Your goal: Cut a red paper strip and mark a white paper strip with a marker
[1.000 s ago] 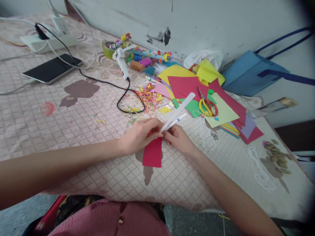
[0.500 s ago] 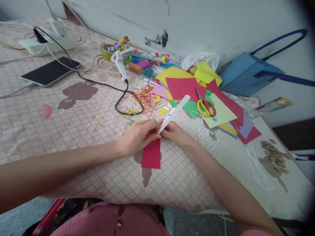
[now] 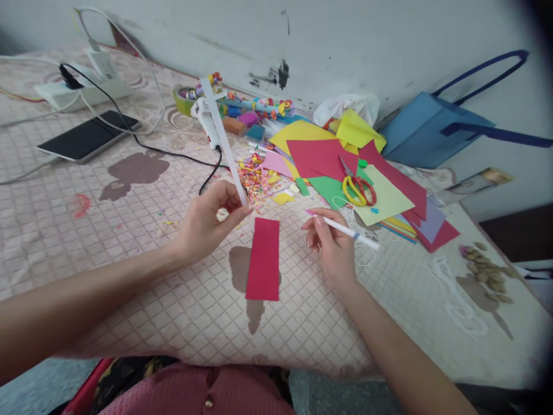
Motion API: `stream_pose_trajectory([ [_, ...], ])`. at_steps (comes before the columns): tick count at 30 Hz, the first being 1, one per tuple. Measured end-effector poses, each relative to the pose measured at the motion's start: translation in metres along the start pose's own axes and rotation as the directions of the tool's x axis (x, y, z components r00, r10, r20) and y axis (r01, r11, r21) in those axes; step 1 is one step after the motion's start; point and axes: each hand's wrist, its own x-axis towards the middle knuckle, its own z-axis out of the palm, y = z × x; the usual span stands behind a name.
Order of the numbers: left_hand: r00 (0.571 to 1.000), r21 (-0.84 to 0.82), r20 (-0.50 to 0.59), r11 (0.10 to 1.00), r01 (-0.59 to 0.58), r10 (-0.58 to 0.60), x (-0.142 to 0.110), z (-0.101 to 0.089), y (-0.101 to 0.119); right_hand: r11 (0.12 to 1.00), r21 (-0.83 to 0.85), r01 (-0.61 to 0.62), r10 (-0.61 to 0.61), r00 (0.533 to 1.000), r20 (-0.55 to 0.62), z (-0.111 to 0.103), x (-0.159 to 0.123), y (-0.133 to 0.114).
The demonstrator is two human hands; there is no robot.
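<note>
A red paper strip [image 3: 262, 259] lies on the patterned tablecloth [image 3: 311, 323] between left hand [image 3: 205, 222] and right hand [image 3: 336, 259], a tablet [image 3: 88, 136] beyond the left.

A white power strip [image 3: 93, 92] sits at the far left of the cloth-covered worktop [image 3: 164, 323], with a black plug [image 3: 71, 78] inserted. A dark-screened tablet [image 3: 88, 135] lies flat in front of it, a white cable at its near-left end. A blue bag [image 3: 434, 129] with dark blue handles is located at the right, near the marked wall [image 3: 389, 46]. Small brown pieces [image 3: 486, 271] form a pile at the right edge.
</note>
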Motion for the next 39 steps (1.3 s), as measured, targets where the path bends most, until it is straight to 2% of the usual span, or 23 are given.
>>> stream_pose_trajectory([
  [5, 1.000, -0.011, 0.010, 1.000, 0.026, -0.026, 0.004, -0.004, -0.004, 0.975, -0.197, 0.100, -0.090, 0.994, 0.060, -0.006, -0.014, -0.005],
  [8, 1.000, 0.026, 0.005, 1.000, 0.014, -0.014, 0.005, -0.006, -0.004, 0.911, -0.378, 0.166, -0.094, 0.975, 0.203, -0.012, -0.028, -0.004],
  [9, 1.000, 0.036, 0.005, 0.999, 0.010, -0.010, 0.005, -0.007, -0.004, 0.871, -0.436, 0.227, -0.112, 0.955, 0.275, -0.014, -0.032, -0.003],
  [11, 1.000, 0.052, 0.014, 0.999, 0.005, -0.006, 0.005, -0.009, -0.005, 0.778, -0.499, 0.381, -0.146, 0.883, 0.445, -0.017, -0.039, -0.001],
  [14, 1.000, 0.080, 0.016, 0.997, -0.001, 0.000, 0.005, -0.012, -0.008, 0.674, -0.517, 0.527, -0.158, 0.787, 0.596, -0.016, -0.044, 0.002],
  [16, 1.000, 0.106, 0.010, 0.994, -0.011, 0.010, 0.005, -0.015, -0.010, 0.633, -0.543, 0.552, -0.128, 0.766, 0.630, -0.013, -0.044, 0.003],
  [19, 1.000, 0.120, 0.017, 0.993, -0.019, 0.017, 0.006, -0.018, -0.013, 0.598, -0.580, 0.554, -0.085, 0.763, 0.641, -0.007, -0.042, 0.003],
  [24, 0.999, 0.088, 0.038, 0.996, 0.011, -0.015, 0.010, -0.022, -0.015, 0.594, -0.575, 0.563, -0.079, 0.752, 0.654, -0.001, -0.037, 0.004],
  [27, 0.998, 0.094, 0.053, 0.995, 0.023, -0.028, 0.013, -0.023, -0.014, 0.661, -0.540, 0.521, -0.092, 0.771, 0.631, -0.002, -0.037, 0.004],
  [31, 0.997, 0.098, 0.074, 0.995, 0.008, -0.015, 0.017, -0.022, -0.011, 0.838, -0.448, 0.311, -0.084, 0.886, 0.457, -0.003, -0.027, -0.003],
  [34, 0.996, 0.060, 0.091, 0.998, 0.019, -0.024, 0.019, -0.017, -0.005, 0.894, -0.399, 0.203, -0.076, 0.947, 0.311, 0.002, -0.007, -0.008],
  [39, 0.993, -0.023, 0.119, 0.999, 0.023, -0.020, 0.016, -0.006, 0.010, 0.966, -0.203, 0.162, -0.114, 0.966, 0.230, 0.019, 0.021, -0.007],
])
